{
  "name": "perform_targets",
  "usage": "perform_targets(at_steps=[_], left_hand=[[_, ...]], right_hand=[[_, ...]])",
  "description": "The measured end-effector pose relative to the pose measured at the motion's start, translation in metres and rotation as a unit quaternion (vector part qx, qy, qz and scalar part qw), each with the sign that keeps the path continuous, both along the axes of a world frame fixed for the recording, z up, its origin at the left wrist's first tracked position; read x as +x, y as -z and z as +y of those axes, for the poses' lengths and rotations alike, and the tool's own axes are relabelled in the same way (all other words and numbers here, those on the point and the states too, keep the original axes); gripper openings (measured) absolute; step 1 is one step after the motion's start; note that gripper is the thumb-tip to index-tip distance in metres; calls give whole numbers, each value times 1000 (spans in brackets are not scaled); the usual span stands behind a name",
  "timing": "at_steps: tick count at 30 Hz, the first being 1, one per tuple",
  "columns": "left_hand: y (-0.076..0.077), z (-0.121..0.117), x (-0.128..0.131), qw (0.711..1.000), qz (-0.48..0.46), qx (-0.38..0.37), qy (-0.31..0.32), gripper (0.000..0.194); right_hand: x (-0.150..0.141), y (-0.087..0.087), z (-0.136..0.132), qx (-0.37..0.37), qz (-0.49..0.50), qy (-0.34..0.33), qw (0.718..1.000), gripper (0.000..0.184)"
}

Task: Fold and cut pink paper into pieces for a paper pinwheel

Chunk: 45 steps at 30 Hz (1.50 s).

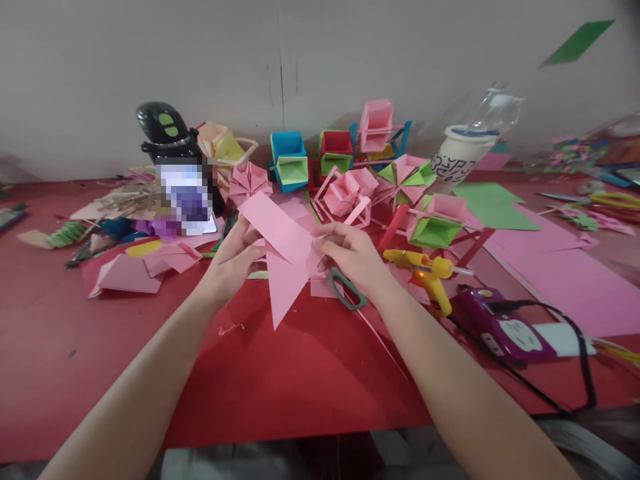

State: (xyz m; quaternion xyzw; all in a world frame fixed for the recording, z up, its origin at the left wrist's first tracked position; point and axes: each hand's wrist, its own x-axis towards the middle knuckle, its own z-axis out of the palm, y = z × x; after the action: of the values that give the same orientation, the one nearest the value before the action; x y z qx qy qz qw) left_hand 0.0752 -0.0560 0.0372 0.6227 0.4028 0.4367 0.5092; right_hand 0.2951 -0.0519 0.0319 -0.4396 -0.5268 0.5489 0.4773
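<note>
Between my two hands is a piece of folded pink paper (286, 248), held above the red table, with a strip slanting across its top and a pointed flap hanging down. My left hand (233, 260) is closed on its left side, thumb in front. At the right edge, my right hand (353, 257) pinches the paper between thumb and fingers. Just below my right hand lie scissors, of which a dark green handle (349, 290) shows. Other pink paper lies partly hidden behind the held piece.
Paper models, including a blue box (289, 160) and a pink one (376, 127), stand along the back. A yellow glue gun (423, 270) and a purple power strip (505, 327) with a black cord lie right. Left are a phone (187, 200) and folded pink pieces (130, 273).
</note>
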Motion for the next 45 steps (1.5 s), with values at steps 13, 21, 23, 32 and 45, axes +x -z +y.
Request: perform_targets(at_steps=[13, 21, 23, 32, 45], left_hand=[[6, 1, 2, 991, 90, 93, -35, 39], [10, -9, 12, 963, 203, 180, -5, 35], [11, -10, 14, 956, 215, 201, -2, 37], [9, -1, -9, 962, 252, 102, 38, 48], [43, 5, -2, 822, 505, 264, 8, 46]], right_hand=[[-6, 2, -3, 29, -102, -95, 990, 15], [-13, 5, -9, 61, -146, -68, 985, 33], [-14, 6, -11, 60, -165, -63, 982, 31], [-1, 7, 1, 90, -195, 22, 976, 15], [-7, 24, 1, 83, -299, -23, 950, 9]])
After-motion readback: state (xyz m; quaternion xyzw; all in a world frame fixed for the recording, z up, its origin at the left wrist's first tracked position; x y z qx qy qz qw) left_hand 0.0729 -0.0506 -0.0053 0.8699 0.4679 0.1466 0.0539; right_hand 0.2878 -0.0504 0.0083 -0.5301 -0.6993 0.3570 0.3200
